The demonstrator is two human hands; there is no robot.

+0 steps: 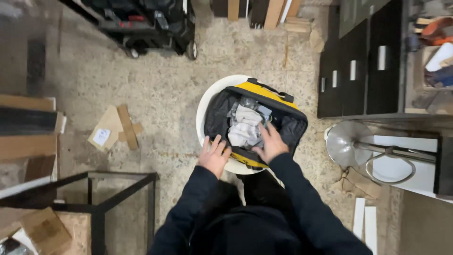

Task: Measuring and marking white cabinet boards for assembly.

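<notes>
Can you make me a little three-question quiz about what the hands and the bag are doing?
1. True or false: the yellow and black bag sits on a round white stool.
2. Which hand reaches inside the bag? A) left B) right
3. Fill in: the left hand rests on the bag's near ____.

Key:
1. True.
2. B: the right hand is in among the pale cloths.
3. Edge.

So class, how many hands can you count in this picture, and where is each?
2. The left hand rests on the near rim of the open yellow and black bag; the right hand reaches inside it.
</notes>
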